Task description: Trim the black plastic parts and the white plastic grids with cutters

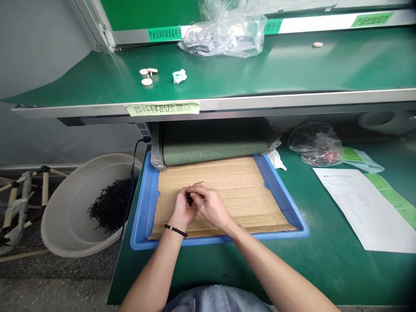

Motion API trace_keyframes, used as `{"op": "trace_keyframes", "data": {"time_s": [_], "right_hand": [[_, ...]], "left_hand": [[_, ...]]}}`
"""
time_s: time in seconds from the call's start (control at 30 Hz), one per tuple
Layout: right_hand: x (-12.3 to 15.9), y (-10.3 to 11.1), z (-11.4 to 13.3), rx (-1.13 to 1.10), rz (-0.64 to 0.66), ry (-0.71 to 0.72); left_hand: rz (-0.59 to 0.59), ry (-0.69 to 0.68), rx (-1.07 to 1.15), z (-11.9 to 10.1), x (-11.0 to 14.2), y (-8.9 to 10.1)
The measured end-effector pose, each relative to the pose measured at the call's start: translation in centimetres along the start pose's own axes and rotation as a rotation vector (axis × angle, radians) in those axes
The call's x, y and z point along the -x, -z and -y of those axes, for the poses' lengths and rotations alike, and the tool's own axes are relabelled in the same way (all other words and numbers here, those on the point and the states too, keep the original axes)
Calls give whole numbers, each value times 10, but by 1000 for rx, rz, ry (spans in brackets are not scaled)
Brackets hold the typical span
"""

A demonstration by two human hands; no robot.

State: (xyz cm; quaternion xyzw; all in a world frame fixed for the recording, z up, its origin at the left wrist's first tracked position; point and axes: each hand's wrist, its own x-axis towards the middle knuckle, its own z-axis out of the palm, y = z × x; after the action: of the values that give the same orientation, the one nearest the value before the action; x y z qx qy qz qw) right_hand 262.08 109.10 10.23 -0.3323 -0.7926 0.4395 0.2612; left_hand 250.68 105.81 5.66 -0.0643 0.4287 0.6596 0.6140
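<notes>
Left hand (182, 209): curled almost closed, with the fingertips pinched on the small black part; a black bead bracelet (175, 230) circles the wrist.
Right hand (210, 206): fingers bent and reaching across to the left hand, with the fingertips pressed on the same part, so both hands share the hold.
Small black part (189, 199): sits between the fingertips of both hands, over the near middle of the cardboard sheet; the fingers hide most of it, so its shape cannot be told.
Cardboard sheet (240, 184): corrugated and speckled with dark bits, lying in the blue tray (142, 216), not touching the hands.
Tray position: near the left edge of the green desk (341, 273), with a ribbed green roller (214, 151) along its far end.
Tub: a white plastic tub (61, 216) stands on the floor just beside the left edge of the desk, holding a heap of black pieces (112, 206).
Desk right side: a printed paper sheet (364, 208) lies near the right edge, and a clear plastic bag (315, 145) lies toward the far right corner.
Shelf: a green shelf (260, 71) above carries a plastic bag (224, 37) at its far edge, 3 pale discs (147, 81), and a crumpled tissue (180, 76).
</notes>
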Motion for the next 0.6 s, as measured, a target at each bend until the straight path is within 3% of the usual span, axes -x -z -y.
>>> {"op": "trace_keyframes", "data": {"time_s": [0.1,0.17,0.27,0.47,0.6], "right_hand": [[0,19,-22,208,-65,-115],[1,25,-40,406,64,-198],[2,18,-56,601,267,-183],[-9,-7,-52,773,391,-75],[-11,-11,-52,767,384,-81]], "left_hand": [[-2,77,79,-11,6,7],[-10,96,137,-19,9,11],[-48,67,196,-27,11,13],[-93,56,181,-28,14,13],[-126,43,199,-24,19,19]]}}
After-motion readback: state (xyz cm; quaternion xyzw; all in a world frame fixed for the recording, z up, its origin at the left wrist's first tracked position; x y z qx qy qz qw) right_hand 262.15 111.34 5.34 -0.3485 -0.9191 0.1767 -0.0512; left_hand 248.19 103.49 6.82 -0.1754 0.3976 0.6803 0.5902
